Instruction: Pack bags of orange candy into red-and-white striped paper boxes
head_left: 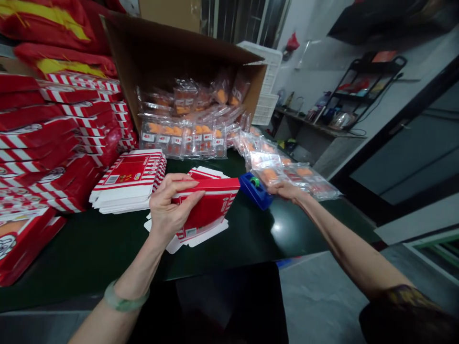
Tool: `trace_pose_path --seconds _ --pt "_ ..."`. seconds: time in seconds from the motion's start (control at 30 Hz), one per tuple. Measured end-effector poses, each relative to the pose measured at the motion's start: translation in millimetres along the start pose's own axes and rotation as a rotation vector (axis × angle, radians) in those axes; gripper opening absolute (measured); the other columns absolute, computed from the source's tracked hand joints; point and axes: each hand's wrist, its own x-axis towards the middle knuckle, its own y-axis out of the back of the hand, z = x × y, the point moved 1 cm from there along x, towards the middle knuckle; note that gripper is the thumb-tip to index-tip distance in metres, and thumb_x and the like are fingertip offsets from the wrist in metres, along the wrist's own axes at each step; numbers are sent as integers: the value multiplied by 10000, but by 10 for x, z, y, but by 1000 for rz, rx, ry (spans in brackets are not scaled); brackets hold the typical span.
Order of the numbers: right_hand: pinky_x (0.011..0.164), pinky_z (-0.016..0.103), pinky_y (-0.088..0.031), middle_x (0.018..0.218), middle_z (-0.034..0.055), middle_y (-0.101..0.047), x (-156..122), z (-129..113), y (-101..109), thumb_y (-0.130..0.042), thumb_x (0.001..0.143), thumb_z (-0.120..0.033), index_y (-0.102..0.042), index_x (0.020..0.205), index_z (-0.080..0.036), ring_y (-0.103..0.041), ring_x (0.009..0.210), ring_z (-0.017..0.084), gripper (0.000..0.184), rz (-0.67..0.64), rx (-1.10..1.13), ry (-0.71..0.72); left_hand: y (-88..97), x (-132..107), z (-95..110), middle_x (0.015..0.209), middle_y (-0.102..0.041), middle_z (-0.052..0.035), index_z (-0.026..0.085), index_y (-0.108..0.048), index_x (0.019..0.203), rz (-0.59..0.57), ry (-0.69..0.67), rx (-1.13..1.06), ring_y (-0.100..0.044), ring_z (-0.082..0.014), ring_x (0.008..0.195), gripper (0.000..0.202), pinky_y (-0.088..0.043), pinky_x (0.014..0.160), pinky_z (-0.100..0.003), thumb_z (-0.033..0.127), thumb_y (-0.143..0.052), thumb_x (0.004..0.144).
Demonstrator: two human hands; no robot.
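My left hand (171,206) grips a red and white folding box (206,210) by its upper edge, the thumb along the near face and the fingers behind. The box stands upright over flat, unfolded box blanks (207,171) whose white flaps stick out. My right hand (286,191) is stretched out to the right, its fingertips closed at the near edge of a clear packet (268,175) with something orange inside. Just left of those fingertips sits a blue tape dispenser (255,192) with a green roll core.
A pile of flat box blanks (127,177) lies left of my left hand. Stacked red-striped boxes (89,129) fill the far left. Behind, a cardboard carton (179,45) on its side holds several clear packets (182,138). More packets (311,179) spread along the dark green table (118,253).
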Motion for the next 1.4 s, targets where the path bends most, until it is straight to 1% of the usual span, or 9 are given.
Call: trace_pose_path --seconds 0.3,0.6,0.77,0.93,1.03,1.13,1.27,1.33,1.4 --pt "807 380 -516 1133 80 -576 68 -109 -51 -543 890 -316 -548 1149 -143 -590 961 181 311 -68 220 -182 0 -11 11 888 -649 -5 221 -664 828 8 18 7 -620 -163 862 154 -514 802 -348 211 -735 692" --pt "724 310 -535 1082 67 -583 -287 290 -379 -488 922 -292 -531 1139 -138 -602 876 141 269 114 681 16 4 -3 -24 881 -639 -8 217 -661 817 17 8 -1 -616 -170 874 153 -508 819 -354 198 -739 686" --pt "760 346 -528 1080 72 -592 -281 476 -596 -522 903 -319 -550 1129 -138 -602 899 159 291 83 630 -68 -1 -4 -59 891 -635 -11 224 -668 839 17 17 13 -609 -169 869 179 -495 826 -354 196 -746 679" --pt "745 329 -521 1054 59 -594 -225 463 -631 -537 893 -325 -569 1088 -144 -597 879 153 268 109 476 -94 -16 15 -27 883 -627 -9 211 -674 845 43 18 23 -608 -154 858 168 -494 823 -335 181 -737 692" --pt "583 218 -455 779 1 -566 -456 327 -667 -557 876 -258 -577 840 -138 -538 660 89 127 132 446 17 -33 -3 44 888 -618 -10 199 -669 848 71 -3 41 -607 -138 843 156 -499 797 -314 170 -725 706" --pt "447 189 -302 542 -59 -390 -919 23 -743 -525 883 -270 -477 691 -163 -368 472 55 225 92 493 202 -69 -50 138 872 -610 -12 183 -658 848 92 -46 83 -610 -130 823 145 -514 759 -296 170 -717 717" --pt "429 199 -267 552 -63 -413 -1582 -575 -873 -484 885 -435 -481 773 -189 -362 450 53 270 -165 822 607 -122 -128 261 887 -605 -25 176 -648 866 115 -86 142 -610 -130 838 147 -525 752 -292 165 -706 732" --pt "413 192 -251 544 -67 -413 -1742 -829 -940 -525 861 -436 -475 737 -186 -356 431 46 284 -266 996 675 -136 -158 309 898 -605 -31 178 -646 873 110 -114 148 -612 -132 846 139 -530 738 -284 162 -694 743" --pt "393 181 -238 520 -76 -408 -1774 -989 -998 -584 819 -434 -465 701 -184 -341 405 38 301 -290 1106 627 -143 -178 342 891 -600 -32 176 -647 874 101 -143 145 -612 -127 836 135 -531 709 -262 153 -688 747"
